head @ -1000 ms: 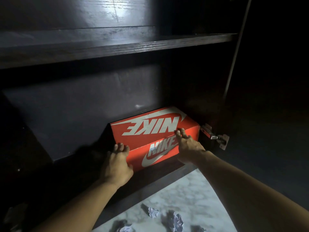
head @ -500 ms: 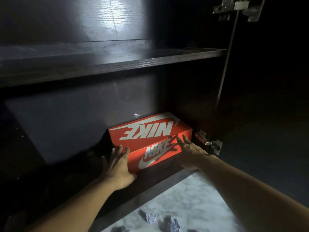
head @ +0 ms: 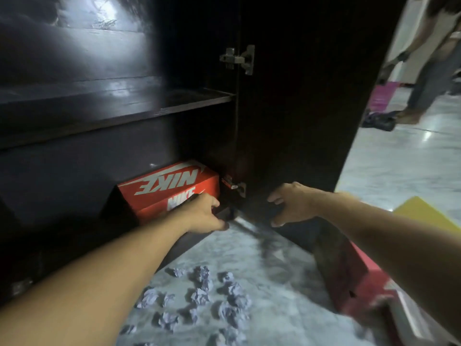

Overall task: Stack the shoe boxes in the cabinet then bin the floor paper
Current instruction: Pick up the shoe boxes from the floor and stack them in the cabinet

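An orange Nike shoe box (head: 172, 186) sits on the bottom shelf of the dark cabinet (head: 124, 106), pushed into the right rear corner. My left hand (head: 205, 214) hangs just in front of the box's right end, fingers loosely curled, holding nothing. My right hand (head: 290, 203) is off the box, open in front of the cabinet door (head: 299, 96), fingers apart and empty. Several crumpled paper balls (head: 204, 295) lie on the marble floor below my arms. A second red shoe box (head: 356, 278) lies on the floor at lower right, partly behind my right forearm.
A yellow box or lid (head: 429, 216) shows at the right edge. The open door stands between me and the room. Another person's legs (head: 429, 71) and a purple object (head: 380, 98) are on the floor beyond it.
Both hands have come off the orange box and drawn back; the right hand swung right past the door. The view has pulled back and turned right, revealing floor paper and the second box.
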Tool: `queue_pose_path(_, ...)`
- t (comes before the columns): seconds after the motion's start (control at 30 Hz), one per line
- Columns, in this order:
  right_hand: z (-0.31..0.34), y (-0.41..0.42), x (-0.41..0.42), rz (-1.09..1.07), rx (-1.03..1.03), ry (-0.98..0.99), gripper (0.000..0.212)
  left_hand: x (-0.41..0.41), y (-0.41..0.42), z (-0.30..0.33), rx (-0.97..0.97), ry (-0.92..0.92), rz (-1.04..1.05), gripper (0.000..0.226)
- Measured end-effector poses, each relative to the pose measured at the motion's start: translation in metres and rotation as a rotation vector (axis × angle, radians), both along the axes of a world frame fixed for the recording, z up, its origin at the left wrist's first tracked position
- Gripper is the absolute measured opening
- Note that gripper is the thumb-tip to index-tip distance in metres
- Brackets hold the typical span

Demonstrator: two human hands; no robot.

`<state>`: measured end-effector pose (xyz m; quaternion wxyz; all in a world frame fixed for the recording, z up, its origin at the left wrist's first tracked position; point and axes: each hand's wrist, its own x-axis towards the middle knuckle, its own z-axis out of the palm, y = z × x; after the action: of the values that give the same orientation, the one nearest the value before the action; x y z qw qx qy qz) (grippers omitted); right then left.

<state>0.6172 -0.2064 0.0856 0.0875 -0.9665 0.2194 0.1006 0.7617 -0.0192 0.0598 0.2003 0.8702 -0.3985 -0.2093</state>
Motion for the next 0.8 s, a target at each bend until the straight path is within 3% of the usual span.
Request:
queue_pose_path(0.13,0.029,-0.006,-0.105,-0.101,-0.041,-0.015,0.065,-0.079,-0.031,0.03,0.003,-0.057,-0.134,0.062)
queue_pose_path(0.2,0.041,-0.004,-0.161,-0.154,-0.042,-0.017,0.056,-0.125,-0.048,0.042,0.011,-0.106,-0.232,0.059)
queue_pose_path(0.27,0.052,-0.002,-0.215,-0.229,0.001,-0.021,0.065,-0.178,-0.063,0.054,0.032,-0.114,-0.33,0.069)
queue_pose_path(0.4,0.059,0.009,-0.322,-0.345,0.004,-0.051,0.069,-0.278,-0.093,0.062,0.063,-0.075,-0.593,0.044)
queue_pose_path(0.57,0.046,0.036,-0.444,-0.497,-0.012,-0.008,0.055,-0.392,-0.112,0.046,0.114,-0.05,-0.829,0.03)
queue_pose_path(0.73,0.021,0.073,-0.552,-0.827,0.125,-0.102,0.067,-0.489,-0.121,0.024,0.142,-0.01,-0.984,0.067)
queue_pose_path(0.8,0.008,0.092,-0.593,-0.952,0.148,-0.134,0.062,-0.525,-0.117,0.014,0.131,0.048,-1.04,0.07)
